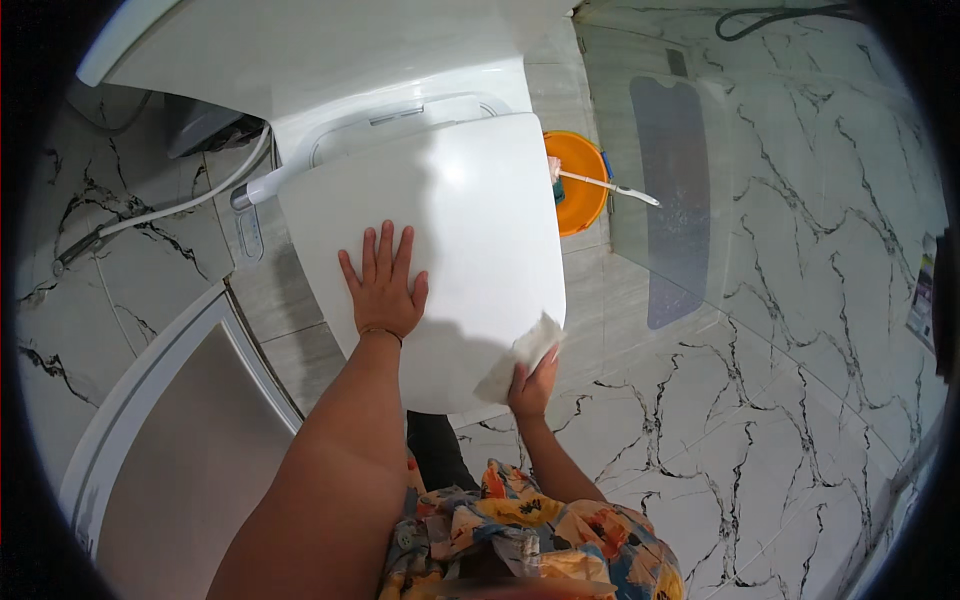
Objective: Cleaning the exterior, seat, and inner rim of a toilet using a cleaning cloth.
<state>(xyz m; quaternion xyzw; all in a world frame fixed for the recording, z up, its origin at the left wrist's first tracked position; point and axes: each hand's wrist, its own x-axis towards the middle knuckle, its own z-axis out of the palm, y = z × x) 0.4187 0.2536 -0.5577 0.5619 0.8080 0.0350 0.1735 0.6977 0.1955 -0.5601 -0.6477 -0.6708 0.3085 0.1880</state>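
Note:
A white toilet lid [480,230] lies lowered in front of me, with the toilet's body and tank behind it. My left hand [387,290] rests flat on the lid, fingers spread, left of its middle. At the lid's near right corner, my right hand [535,382] grips a whitish cloth [520,358]. Part of the cloth lies on the lid and part shows at its edge. The right thumb and fingers press round the cloth.
An orange bucket [577,215] stands right of the toilet, with a white-handled brush [610,186] in it. Further right are a glass panel and a grey mat [675,200]. A white hose [170,208] runs along the left. A white-framed door [190,440] stands at the lower left.

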